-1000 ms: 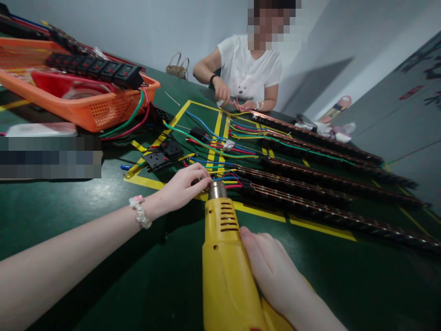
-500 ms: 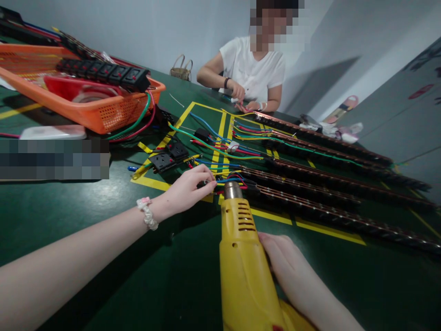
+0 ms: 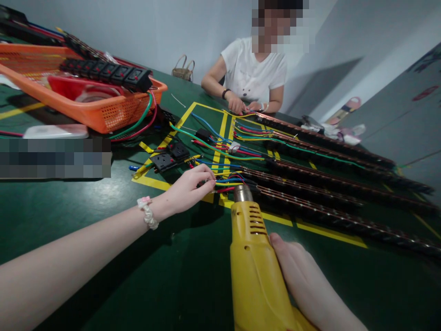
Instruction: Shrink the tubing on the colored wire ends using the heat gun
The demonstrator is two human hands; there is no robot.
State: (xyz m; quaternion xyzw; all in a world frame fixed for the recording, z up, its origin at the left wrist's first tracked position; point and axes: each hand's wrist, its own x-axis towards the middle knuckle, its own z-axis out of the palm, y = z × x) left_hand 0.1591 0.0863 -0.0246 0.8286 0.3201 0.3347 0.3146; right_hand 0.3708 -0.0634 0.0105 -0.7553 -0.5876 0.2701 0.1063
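Note:
My right hand [image 3: 299,266] is closed round a yellow heat gun [image 3: 257,262], its fingers mostly hidden behind the body. The metal nozzle [image 3: 243,193] points away from me, at the wires by the end of the nearest long black strip [image 3: 310,214]. With thumb and fingers pinched, my left hand [image 3: 193,186] holds the loose ends of several coloured wires [image 3: 229,183], blue, yellow and red among them. Just beyond that hand lie black socket pieces [image 3: 168,157] with wires.
At the left, an orange basket [image 3: 103,115] holds a row of black sockets [image 3: 106,71]. More long strips [image 3: 344,184] stretch off to the right. Across the green table [image 3: 138,276], a co-worker in a white shirt [image 3: 255,69] handles wires. A bag [image 3: 183,72] stands farther back.
The heat gun in my right hand has shifted right along the wires, uncovering a red wire. My left hand stays in place. The co-worker's hands have come lower.

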